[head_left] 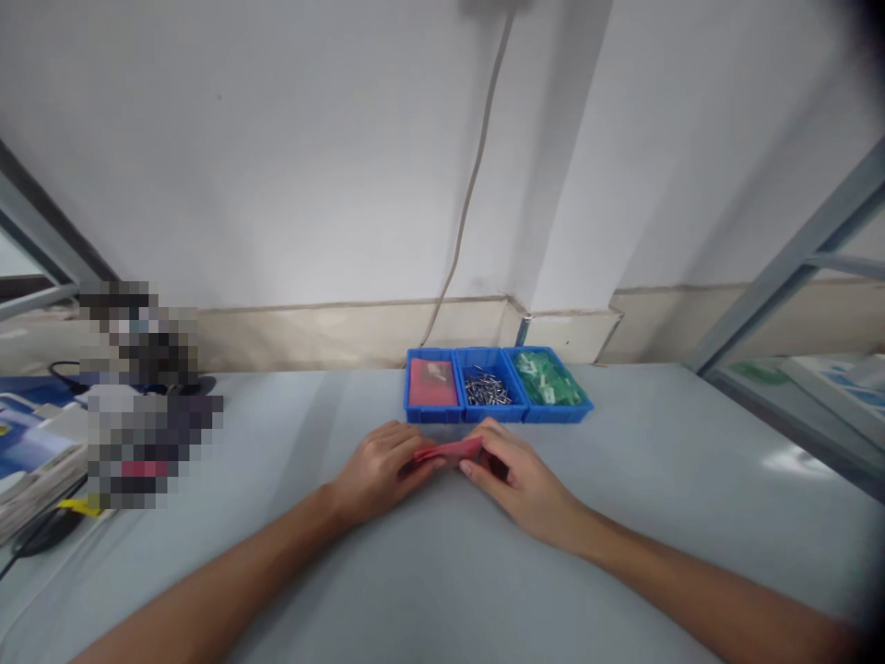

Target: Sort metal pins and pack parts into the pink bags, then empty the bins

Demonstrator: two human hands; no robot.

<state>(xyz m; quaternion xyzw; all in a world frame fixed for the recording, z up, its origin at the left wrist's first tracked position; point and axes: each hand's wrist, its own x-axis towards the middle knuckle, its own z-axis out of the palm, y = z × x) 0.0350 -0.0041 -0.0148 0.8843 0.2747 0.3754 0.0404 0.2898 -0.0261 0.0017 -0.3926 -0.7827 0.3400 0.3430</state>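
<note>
Between my two hands a thin pink plastic bag (457,450) is held a little above the table, seen nearly edge-on. My left hand (383,468) pinches its left end between thumb and fingers. At the other end, my right hand (522,480) grips it the same way, with the fingers curled. Just behind the hands stand three blue bins side by side. The left bin (434,415) holds flat pink bags (432,385). Many small metal pins or screws (487,387) lie in the middle bin (494,415). Green plastic packets (548,380) with white labels fill the right bin (563,413).
The grey table (442,581) reaches back to a white wall (311,166) with a hanging cable (477,166). At the left lie papers, cables and a black object (48,532), beside a pixelated area (152,406). Metal frame posts (795,263) rise at both sides.
</note>
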